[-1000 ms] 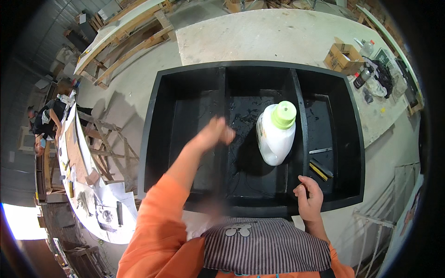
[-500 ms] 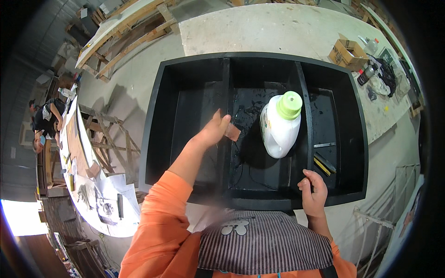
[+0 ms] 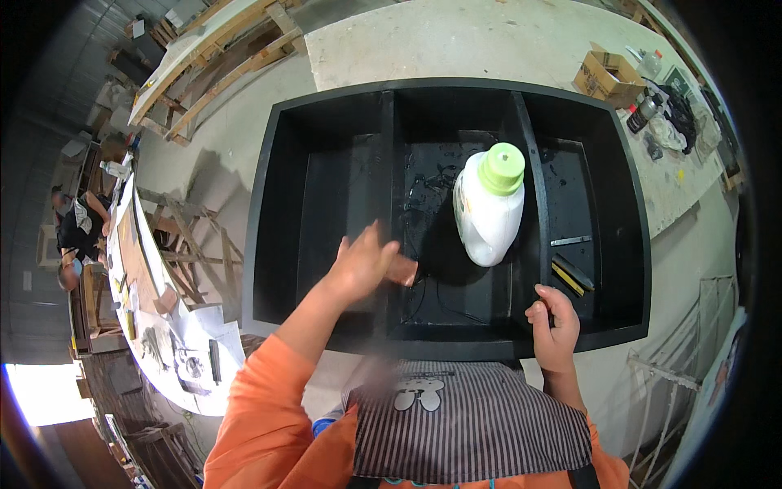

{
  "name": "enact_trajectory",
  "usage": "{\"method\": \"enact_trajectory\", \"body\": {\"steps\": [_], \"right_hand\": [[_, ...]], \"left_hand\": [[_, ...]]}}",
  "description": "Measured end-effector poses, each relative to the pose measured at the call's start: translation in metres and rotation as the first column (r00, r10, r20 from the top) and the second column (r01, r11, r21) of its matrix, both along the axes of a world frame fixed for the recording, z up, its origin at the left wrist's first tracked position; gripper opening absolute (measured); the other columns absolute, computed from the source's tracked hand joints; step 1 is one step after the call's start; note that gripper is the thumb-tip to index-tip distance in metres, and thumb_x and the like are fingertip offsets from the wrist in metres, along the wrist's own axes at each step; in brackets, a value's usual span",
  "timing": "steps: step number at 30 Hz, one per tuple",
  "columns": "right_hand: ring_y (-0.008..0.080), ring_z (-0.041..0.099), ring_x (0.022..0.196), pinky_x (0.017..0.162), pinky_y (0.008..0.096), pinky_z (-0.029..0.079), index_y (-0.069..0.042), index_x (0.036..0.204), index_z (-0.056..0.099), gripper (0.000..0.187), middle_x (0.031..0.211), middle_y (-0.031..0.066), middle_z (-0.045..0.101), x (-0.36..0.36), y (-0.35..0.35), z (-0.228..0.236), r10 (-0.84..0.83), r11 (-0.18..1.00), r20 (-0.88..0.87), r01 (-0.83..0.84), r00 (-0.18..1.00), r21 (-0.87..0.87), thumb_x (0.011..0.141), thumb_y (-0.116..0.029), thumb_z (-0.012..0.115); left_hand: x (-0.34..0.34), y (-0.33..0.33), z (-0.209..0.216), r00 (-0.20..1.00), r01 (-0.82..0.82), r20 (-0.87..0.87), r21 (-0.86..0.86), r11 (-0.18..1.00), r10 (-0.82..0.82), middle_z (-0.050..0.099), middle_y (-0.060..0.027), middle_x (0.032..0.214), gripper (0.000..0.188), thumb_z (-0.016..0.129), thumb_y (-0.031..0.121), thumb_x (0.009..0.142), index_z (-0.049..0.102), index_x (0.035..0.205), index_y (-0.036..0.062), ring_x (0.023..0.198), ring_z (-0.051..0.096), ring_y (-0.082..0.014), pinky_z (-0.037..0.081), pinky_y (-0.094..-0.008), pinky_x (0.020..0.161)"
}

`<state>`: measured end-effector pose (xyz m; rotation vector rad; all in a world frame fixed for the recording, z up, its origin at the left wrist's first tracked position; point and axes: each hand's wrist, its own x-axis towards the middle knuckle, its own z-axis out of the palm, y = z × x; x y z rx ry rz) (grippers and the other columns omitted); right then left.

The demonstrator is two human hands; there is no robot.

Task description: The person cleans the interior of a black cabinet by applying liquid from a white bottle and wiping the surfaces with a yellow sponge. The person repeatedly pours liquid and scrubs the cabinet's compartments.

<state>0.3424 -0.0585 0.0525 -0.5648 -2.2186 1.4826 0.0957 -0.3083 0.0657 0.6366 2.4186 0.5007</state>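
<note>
Left grip (image 3: pixel 358 262) clamps a brown pad (image 3: pixel 401 270); right grip (image 3: pixel 555 326) unclear, curled near-right. White bottle (image 3: pixel 490 216), print unreadable, stands right of pad.

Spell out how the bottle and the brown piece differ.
The bottle is white with a green cap; the brown piece is one plain colour. The bottle is bulky, the brown piece small. The bottle stands untouched in the middle compartment; the left hand holds the brown piece.
</note>
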Motion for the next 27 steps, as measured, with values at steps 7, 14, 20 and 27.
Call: {"method": "enact_trajectory", "body": {"steps": [7,14,20,27], "right_hand": [[0.0116,0.063,0.074,0.07,0.0256,0.052,0.002,0.116,0.064,0.026,0.096,0.0088,0.067,-0.001,-0.001,-0.002,-0.012,1.0,-0.034,0.012,0.999,-0.004,0.09,0.001,0.062],[0.0108,0.062,0.073,0.07,0.0247,0.051,0.001,0.116,0.064,0.026,0.092,0.0069,0.066,0.0,-0.002,0.0,-0.025,0.999,-0.048,0.027,0.999,0.025,0.09,0.001,0.063],[0.0103,0.062,0.075,0.07,0.0247,0.05,0.001,0.116,0.065,0.026,0.09,0.0061,0.065,0.003,-0.001,0.001,-0.049,0.999,-0.017,0.049,0.999,0.004,0.09,0.001,0.063],[0.0103,0.061,0.074,0.069,0.0244,0.05,0.0,0.117,0.064,0.027,0.091,0.0067,0.066,0.003,-0.002,0.004,-0.044,0.998,-0.043,0.042,0.998,-0.05,0.09,0.002,0.063]], "left_hand": [[0.057,-0.033,0.026,0.932,0.326,0.23,-0.192,0.926,-0.28,0.053,-0.0328,0.135,0.041,0.047,0.042,0.098,0.069,0.123,0.0177,0.141,0.035,-0.0439,0.015,-0.0669,0.116],[0.036,0.002,-0.003,0.971,-0.076,-0.235,-0.148,0.986,0.04,0.069,-0.0292,0.104,0.088,0.055,0.041,0.094,0.018,0.147,-0.0177,0.111,0.064,-0.0409,0.03,-0.0609,0.112],[-0.056,0.077,0.004,0.925,-0.297,-0.278,-0.107,0.949,0.258,0.069,-0.0245,0.113,0.093,0.062,0.035,0.091,0.009,0.154,-0.0073,0.11,0.066,-0.0399,0.033,-0.0564,0.112],[0.063,-0.008,0.006,0.991,-0.115,-0.086,-0.138,0.984,0.104,0.07,-0.0209,0.104,0.108,0.068,0.026,0.084,-0.008,0.153,-0.0083,0.109,0.064,-0.0368,0.038,-0.0492,0.106]]}}
